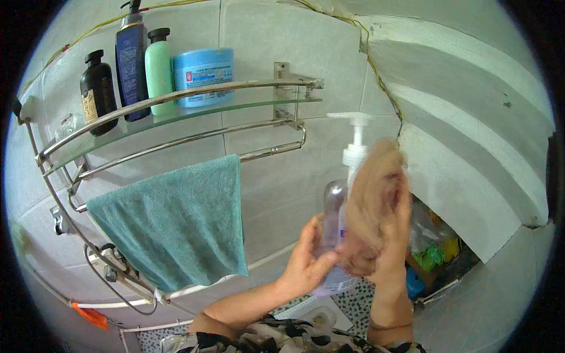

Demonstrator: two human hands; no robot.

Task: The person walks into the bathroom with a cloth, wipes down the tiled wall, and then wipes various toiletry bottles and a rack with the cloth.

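Note:
A clear, purple-tinted pump bottle point(335, 203) with a white pump head point(356, 150) is held up in front of me, upright. My left hand point(306, 259) grips its lower left side, thumb across the front. My right hand point(395, 235) is at the bottle's right side, closed on a tan cloth point(374, 200). Motion smears the cloth and the right fingers. The cloth covers much of the bottle's right side and part of its label.
At left, a glass wall shelf point(206, 109) with metal rails carries several bottles and a blue tub point(203, 76). A teal towel point(176, 223) hangs from its lower bar. White stair undersides point(459, 117) slope down at right, above bags and clutter point(432, 250). A squat toilet point(321, 315) lies below.

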